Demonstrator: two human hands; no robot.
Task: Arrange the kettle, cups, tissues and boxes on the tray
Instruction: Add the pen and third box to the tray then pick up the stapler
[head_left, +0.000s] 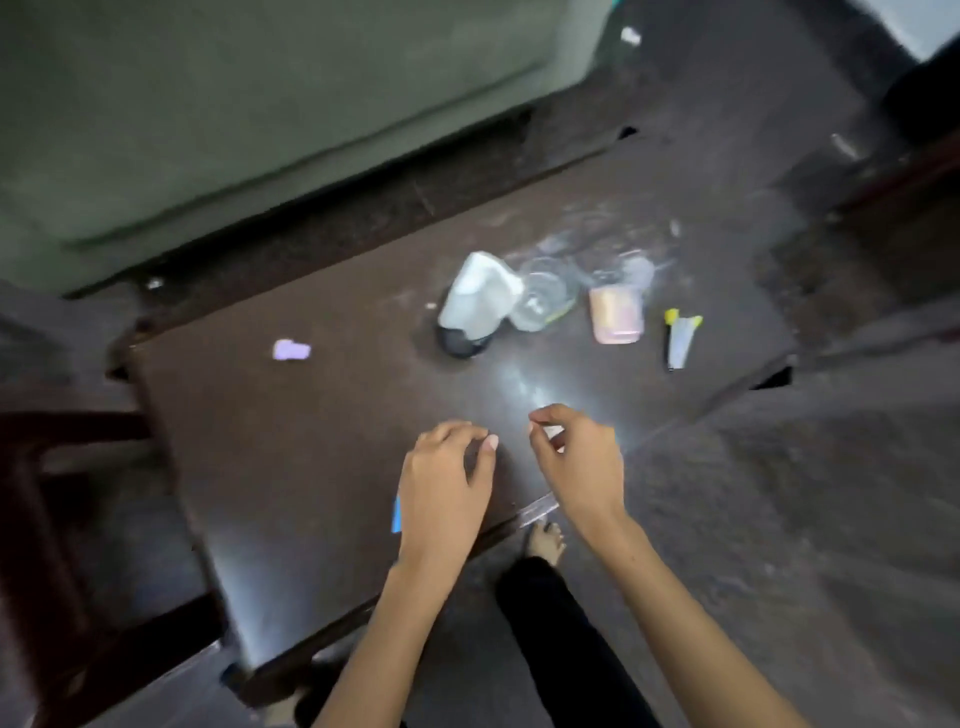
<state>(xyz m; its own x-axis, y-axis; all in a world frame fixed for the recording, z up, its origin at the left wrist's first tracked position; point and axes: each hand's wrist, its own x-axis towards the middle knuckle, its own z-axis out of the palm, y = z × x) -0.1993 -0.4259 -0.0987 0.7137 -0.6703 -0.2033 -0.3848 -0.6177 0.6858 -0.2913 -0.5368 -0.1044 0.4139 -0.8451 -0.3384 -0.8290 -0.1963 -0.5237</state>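
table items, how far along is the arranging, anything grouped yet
Nothing looks arranged, and no tray is clearly visible. The white tissue pack, a clear glass cup and a pinkish box sit loosely together at the far side of the dark table. A small purple item lies apart. The left hand and right hand hover near the front edge; blur hides whether the right pinches anything.

Table (322, 467) dark glossy wood; cup (545, 296) clear glass; floor (779, 519) rough, speckled.

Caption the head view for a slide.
Both hands, left and right, hover over a dark wooden table near a white kettle.
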